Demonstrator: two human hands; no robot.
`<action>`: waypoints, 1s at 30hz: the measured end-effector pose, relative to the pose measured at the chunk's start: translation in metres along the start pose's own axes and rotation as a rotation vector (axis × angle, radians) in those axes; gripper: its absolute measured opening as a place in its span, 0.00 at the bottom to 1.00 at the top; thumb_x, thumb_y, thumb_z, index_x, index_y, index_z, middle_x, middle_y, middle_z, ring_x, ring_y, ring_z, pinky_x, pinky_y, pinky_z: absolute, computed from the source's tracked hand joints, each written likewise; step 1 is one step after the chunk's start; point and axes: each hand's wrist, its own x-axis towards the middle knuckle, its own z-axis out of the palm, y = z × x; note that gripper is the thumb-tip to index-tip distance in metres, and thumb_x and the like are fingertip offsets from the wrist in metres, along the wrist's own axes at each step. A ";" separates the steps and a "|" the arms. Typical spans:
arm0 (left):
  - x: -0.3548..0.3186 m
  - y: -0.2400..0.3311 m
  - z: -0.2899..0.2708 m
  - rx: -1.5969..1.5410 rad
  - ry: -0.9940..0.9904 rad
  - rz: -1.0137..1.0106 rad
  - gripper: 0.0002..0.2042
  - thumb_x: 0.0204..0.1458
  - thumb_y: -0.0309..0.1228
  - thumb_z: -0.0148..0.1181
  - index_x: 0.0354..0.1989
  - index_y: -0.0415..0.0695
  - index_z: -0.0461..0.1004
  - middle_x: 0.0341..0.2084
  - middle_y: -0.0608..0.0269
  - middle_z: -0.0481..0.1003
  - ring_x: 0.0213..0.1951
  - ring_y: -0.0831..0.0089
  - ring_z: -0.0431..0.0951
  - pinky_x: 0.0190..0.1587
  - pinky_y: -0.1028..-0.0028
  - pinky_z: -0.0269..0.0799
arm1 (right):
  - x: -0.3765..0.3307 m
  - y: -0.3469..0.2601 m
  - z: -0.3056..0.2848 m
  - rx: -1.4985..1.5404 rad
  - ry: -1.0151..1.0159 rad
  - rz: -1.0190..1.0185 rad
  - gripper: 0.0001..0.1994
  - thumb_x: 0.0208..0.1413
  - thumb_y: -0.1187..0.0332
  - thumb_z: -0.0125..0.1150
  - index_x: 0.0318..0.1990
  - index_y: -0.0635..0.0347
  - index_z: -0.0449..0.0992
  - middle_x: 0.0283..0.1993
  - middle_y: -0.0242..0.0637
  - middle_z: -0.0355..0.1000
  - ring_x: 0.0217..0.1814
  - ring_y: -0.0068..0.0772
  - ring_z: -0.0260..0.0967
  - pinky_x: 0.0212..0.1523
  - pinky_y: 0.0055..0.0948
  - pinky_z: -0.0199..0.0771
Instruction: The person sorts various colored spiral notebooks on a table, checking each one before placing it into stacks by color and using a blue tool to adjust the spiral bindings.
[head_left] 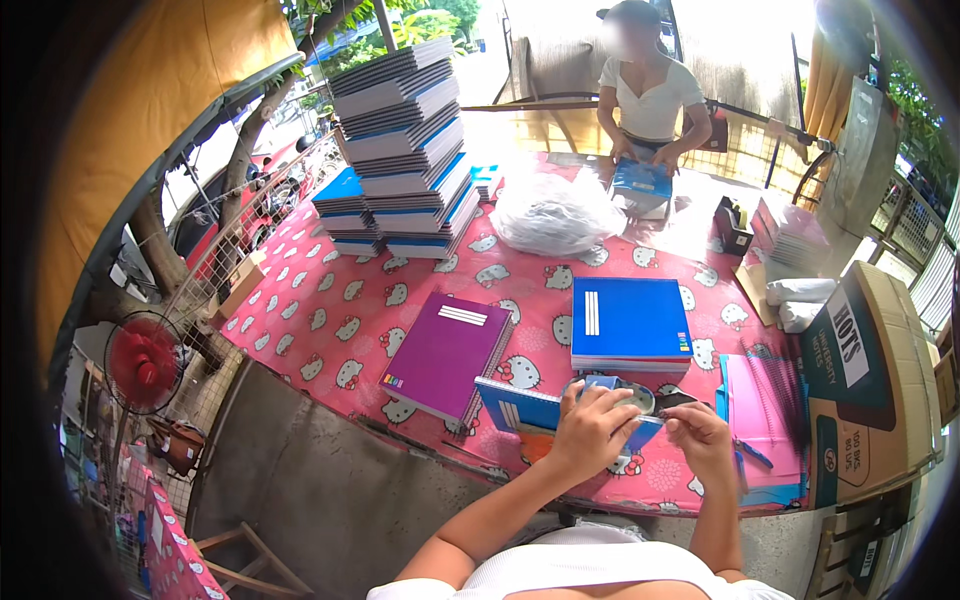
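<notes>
At the table's (330,330) near edge, the left hand (590,430) grips a tape roll (632,398) above a blue notebook (520,408); the right hand's (700,435) fingers pinch the tape's loose end. Taping seems underway; next needs a steady pull.

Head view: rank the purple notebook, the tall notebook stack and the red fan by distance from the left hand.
From the left hand:
1. Purple notebook, just left on the table.
2. Tall notebook stack, at the table's far left.
3. Red fan, off the table, far left.

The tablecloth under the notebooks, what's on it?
The tablecloth is pink-red with white cartoon cat faces, seen in the head view.
</notes>
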 end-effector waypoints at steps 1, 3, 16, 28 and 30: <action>0.000 0.000 0.000 -0.014 -0.017 -0.010 0.08 0.50 0.39 0.61 0.36 0.53 0.80 0.38 0.71 0.78 0.42 0.72 0.74 0.58 0.57 0.49 | 0.000 0.000 0.003 0.001 0.001 0.001 0.14 0.56 0.73 0.59 0.51 0.61 0.74 0.33 0.31 0.70 0.32 0.18 0.65 0.32 0.19 0.65; 0.002 0.002 -0.004 -0.027 -0.034 -0.018 0.09 0.50 0.39 0.60 0.36 0.52 0.80 0.35 0.70 0.79 0.40 0.72 0.74 0.57 0.59 0.50 | 0.000 0.000 0.009 0.239 -0.006 0.047 0.10 0.55 0.69 0.62 0.43 0.61 0.79 0.32 0.31 0.71 0.31 0.18 0.65 0.29 0.18 0.62; 0.003 0.009 -0.005 -0.044 0.025 -0.111 0.14 0.48 0.46 0.63 0.33 0.48 0.81 0.28 0.68 0.80 0.31 0.72 0.74 0.53 0.62 0.55 | 0.008 -0.016 0.009 -0.092 0.108 0.058 0.10 0.50 0.71 0.67 0.38 0.66 0.77 0.25 0.26 0.68 0.25 0.11 0.62 0.23 0.13 0.58; 0.002 0.009 0.001 0.010 0.039 -0.104 0.18 0.43 0.52 0.64 0.24 0.47 0.80 0.21 0.69 0.77 0.29 0.71 0.74 0.55 0.61 0.54 | 0.013 0.001 -0.003 -0.086 0.094 -0.126 0.10 0.44 0.79 0.68 0.36 0.61 0.81 0.29 0.28 0.69 0.28 0.16 0.66 0.26 0.18 0.64; 0.004 0.011 0.001 0.020 0.037 -0.110 0.18 0.43 0.52 0.65 0.24 0.47 0.80 0.20 0.69 0.77 0.29 0.71 0.74 0.55 0.61 0.54 | 0.015 0.007 -0.005 -0.064 0.169 -0.154 0.13 0.43 0.82 0.67 0.38 0.57 0.82 0.32 0.30 0.71 0.31 0.19 0.68 0.28 0.19 0.66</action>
